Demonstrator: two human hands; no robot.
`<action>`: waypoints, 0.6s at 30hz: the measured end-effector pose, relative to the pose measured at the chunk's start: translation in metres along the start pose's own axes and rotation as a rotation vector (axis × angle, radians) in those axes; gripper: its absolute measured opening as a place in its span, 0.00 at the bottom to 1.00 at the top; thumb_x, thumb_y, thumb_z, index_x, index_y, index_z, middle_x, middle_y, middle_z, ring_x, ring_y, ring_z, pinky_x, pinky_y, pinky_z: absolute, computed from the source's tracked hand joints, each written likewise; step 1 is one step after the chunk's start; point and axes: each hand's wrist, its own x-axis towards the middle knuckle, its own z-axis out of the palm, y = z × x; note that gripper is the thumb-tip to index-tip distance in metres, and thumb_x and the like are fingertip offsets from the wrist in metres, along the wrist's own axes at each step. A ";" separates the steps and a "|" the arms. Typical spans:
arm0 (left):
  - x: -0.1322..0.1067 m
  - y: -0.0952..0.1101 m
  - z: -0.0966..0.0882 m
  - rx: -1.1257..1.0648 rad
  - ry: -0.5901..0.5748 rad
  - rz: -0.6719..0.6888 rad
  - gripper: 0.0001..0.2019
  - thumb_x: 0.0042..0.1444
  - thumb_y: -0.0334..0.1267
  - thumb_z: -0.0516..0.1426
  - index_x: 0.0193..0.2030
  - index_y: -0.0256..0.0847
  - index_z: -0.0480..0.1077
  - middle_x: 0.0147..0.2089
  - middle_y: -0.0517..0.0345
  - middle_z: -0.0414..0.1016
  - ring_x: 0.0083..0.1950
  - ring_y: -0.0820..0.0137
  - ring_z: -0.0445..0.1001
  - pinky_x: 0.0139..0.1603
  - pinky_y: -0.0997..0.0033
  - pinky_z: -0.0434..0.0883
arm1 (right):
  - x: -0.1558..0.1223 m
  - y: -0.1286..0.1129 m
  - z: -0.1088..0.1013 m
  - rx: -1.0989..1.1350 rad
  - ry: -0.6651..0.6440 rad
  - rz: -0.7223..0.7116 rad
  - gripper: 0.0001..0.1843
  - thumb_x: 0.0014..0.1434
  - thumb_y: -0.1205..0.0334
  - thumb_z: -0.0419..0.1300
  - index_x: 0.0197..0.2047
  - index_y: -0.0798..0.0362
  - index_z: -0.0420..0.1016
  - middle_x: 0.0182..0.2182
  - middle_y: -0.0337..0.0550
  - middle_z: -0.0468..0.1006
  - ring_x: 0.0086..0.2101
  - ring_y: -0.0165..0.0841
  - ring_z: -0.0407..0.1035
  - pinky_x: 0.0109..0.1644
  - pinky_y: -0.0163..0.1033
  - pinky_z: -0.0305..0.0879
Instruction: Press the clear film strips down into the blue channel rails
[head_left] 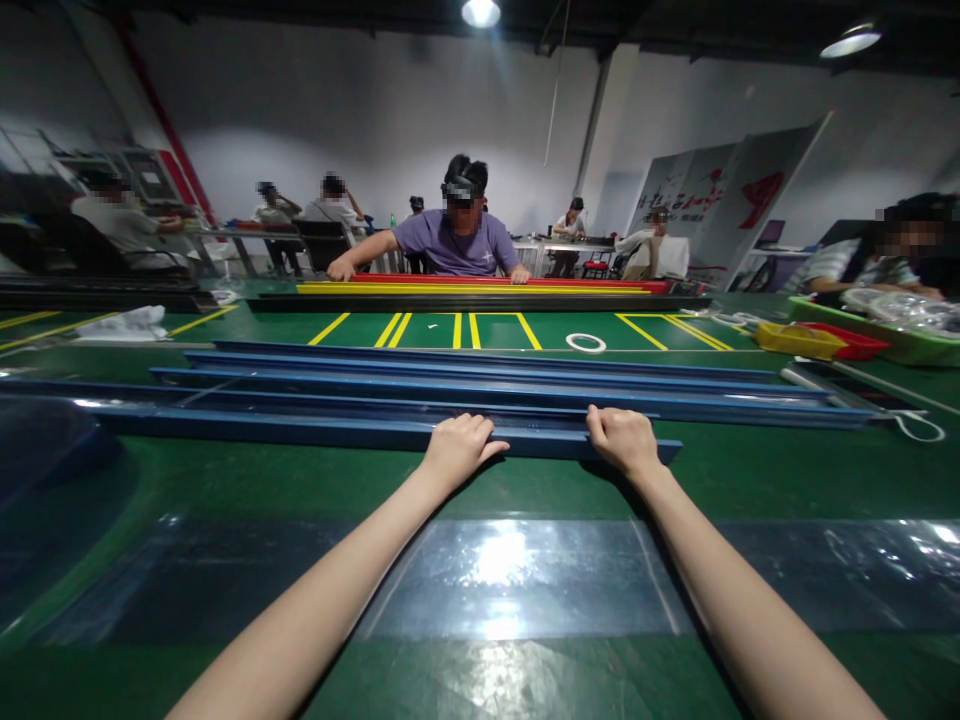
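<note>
A long blue channel strip [337,430] lies crosswise on the green table, nearest to me among several blue strips. My left hand [463,447] is closed over its near wall, fingers curled over the top and the thumb pointing right. Farther right, close to the strip's right end, my right hand [624,438] also grips it with bent fingers. Just behind it are more blue strips [750,403], lying roughly parallel. A clear plastic sheet [570,590] lies flat under my forearms and reflects the lamp light.
Across the table a person [457,235] handles red and yellow strips [480,289] beside black ones. A white ring [586,343] lies between yellow tape lines. At right are a yellow tray [799,341], a green tray [900,345] and a white cable [921,428].
</note>
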 end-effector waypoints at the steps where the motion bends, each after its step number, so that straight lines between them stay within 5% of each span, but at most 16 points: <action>1: 0.000 -0.001 0.000 -0.011 -0.011 0.004 0.18 0.56 0.51 0.48 0.28 0.38 0.66 0.27 0.57 0.71 0.31 0.70 0.68 0.26 0.72 0.55 | 0.000 0.000 0.000 -0.001 0.000 0.002 0.26 0.58 0.58 0.43 0.18 0.57 0.75 0.21 0.49 0.76 0.21 0.32 0.67 0.24 0.35 0.46; 18: 0.002 -0.003 0.001 -0.013 -0.058 -0.015 0.20 0.56 0.53 0.47 0.27 0.38 0.67 0.27 0.58 0.71 0.31 0.70 0.69 0.26 0.73 0.57 | 0.000 -0.002 -0.002 -0.008 -0.015 0.034 0.26 0.58 0.59 0.42 0.19 0.57 0.75 0.21 0.50 0.76 0.21 0.32 0.67 0.24 0.35 0.47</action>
